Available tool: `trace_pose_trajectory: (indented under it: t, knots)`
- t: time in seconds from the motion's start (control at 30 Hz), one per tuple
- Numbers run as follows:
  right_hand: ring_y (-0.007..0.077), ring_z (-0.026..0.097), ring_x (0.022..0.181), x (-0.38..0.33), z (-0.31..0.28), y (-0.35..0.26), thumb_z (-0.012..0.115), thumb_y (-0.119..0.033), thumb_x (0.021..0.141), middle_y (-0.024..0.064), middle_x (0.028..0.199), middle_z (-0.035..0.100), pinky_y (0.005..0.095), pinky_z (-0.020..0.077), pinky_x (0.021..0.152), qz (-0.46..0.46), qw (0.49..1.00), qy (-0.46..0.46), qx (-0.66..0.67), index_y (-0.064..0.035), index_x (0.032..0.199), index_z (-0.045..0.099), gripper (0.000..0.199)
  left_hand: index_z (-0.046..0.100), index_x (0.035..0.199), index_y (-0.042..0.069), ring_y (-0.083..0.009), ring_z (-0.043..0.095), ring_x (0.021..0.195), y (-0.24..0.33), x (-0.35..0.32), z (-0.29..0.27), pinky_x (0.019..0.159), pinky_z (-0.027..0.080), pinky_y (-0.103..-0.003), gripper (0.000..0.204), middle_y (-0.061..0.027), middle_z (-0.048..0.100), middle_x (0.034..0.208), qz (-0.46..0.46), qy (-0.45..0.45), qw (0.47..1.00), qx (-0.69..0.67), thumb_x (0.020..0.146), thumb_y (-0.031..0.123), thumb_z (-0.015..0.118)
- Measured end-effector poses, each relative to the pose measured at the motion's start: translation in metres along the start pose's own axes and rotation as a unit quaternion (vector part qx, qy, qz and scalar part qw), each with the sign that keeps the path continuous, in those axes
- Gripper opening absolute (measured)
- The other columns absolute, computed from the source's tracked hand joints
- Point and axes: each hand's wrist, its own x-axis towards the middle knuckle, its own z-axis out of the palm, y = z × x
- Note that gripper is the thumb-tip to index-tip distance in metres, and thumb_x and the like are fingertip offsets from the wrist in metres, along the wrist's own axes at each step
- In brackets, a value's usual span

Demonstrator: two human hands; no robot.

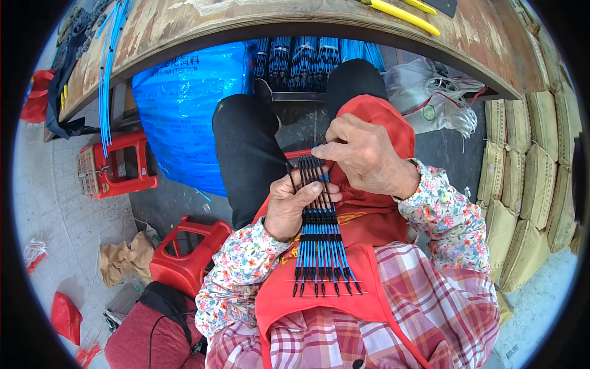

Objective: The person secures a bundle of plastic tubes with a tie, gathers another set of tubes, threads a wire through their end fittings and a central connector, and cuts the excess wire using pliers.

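From the head view, your left grip (286,210) is grasping a fan of blue-and-black strands (319,241), with the thumb laid across the front and the fingers curled behind. Your right grip (367,152) sits just above and to the right of it, fingers bent in and tips at the upper black ends of the strands — I cannot tell whether they pinch one.

From your left grip the strands spread toward your body, black nearest your fingers, then blue crossed by dark bands, then narrow black tips. A thin rod (332,294) runs across those tips, well below both grips, over your red apron (362,270).

Beyond your grips is the worn wooden tabletop (258,12); tools with yellow handles (405,17) lie on it, far past your right grip, and loose blue lengths (107,92) hang over its edge, past your left grip and further left. Under it, ahead of your grips, stand bundles of similar black-and-blue strands (304,61), with a large blue sack (184,117) to the left and a whitish plastic bag (424,92) to the right. A red stool (190,252) stands left of your left grip — brown packages (522,184) are stacked well right of your right one.
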Motion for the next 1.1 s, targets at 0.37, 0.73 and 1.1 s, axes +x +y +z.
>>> trace_pose_trajectory:
  t: [0.37,0.73,1.1]
  knots:
    - [0.0238,0.055,0.069,0.001,0.009,0.0,0.064,-0.003,0.064,0.0059,0.074,0.05,0.0334,0.0462,0.052,0.039,0.996,-0.01,0.076,-0.0062,0.088,0.065,0.024,0.049,0.125,-0.001,-0.0302,0.067,0.09,-0.001,-0.001,-0.005,0.082,0.055,-0.04,0.042,-0.0183,0.066,0.099,-0.007,-0.013,1.0,-0.007,0.091,0.021,0.059]
    - [0.0196,0.057,0.063,0.009,0.01,0.001,0.053,0.009,0.078,0.0085,0.075,0.053,0.03,0.0451,0.054,0.047,0.987,-0.037,0.15,-0.0004,0.093,0.063,0.02,0.048,0.126,-0.001,-0.0297,0.067,0.089,0.0,-0.001,-0.007,0.081,0.055,-0.038,0.045,-0.0182,0.066,0.098,0.001,-0.013,1.0,0.005,0.094,0.031,0.052]
    - [0.0236,0.055,0.068,0.017,0.012,0.0,0.056,0.012,0.067,0.0098,0.079,0.052,0.0304,0.047,0.055,-0.018,0.99,-0.034,0.137,-0.0008,0.09,0.061,0.026,0.049,0.121,-0.003,-0.0261,0.068,0.088,0.0,-0.003,-0.001,0.079,0.055,-0.035,0.055,-0.0164,0.068,0.094,0.035,-0.017,0.999,0.026,0.095,0.045,0.045]
